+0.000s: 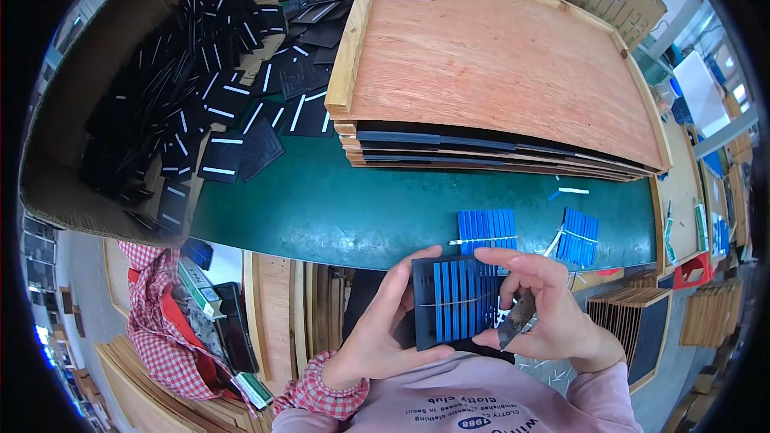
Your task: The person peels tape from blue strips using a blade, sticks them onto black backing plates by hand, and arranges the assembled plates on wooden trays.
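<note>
Well, stacked wooden trays (497, 56) and a cardboard box (60, 128) crowd the green desk (297, 200); left hand (377, 331) grips a banded blue bundle (459, 309), right hand (553, 309) its other side.

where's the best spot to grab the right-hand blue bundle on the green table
Probably its left and right sides, from above: the bundle lies flat on the table, open overhead, and the pale band across its middle should help keep it together.
</note>
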Motion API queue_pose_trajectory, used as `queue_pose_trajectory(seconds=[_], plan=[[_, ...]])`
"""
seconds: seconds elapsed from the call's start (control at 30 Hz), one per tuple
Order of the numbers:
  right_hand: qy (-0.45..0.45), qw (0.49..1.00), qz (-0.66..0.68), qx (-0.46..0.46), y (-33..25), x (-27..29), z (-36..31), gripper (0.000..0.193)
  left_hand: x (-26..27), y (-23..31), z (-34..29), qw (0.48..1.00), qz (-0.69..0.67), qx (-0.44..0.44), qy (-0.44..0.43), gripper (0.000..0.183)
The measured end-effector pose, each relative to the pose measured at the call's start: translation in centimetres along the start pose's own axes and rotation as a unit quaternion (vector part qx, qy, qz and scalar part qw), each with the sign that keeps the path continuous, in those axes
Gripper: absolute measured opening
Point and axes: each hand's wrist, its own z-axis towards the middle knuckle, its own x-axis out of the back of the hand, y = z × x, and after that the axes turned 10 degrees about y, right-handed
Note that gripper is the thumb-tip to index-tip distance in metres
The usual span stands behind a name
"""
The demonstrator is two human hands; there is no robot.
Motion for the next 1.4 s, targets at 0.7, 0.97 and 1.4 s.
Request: queue_pose_trajectory(seconds=[0.7,0.97,1.4], plan=[[-0.005,0.999,0.036,0.012,-0.2,-0.2,0.1,0.091,-0.5,0.1,0.1,1.000,0.006,0.004,0.006,0.105],[0.026,0.985,0.155,0.069,0.0,-1.3,0.2,0.099,-1.1,0.9,0.2,0.994,-0.099,0.024,0.037,0.096],[0.009,0.985,0.161,0.067,-0.2,-1.3,0.3,0.101,-1.0,0.8,-0.1,0.995,-0.083,0.012,0.055,0.093]])
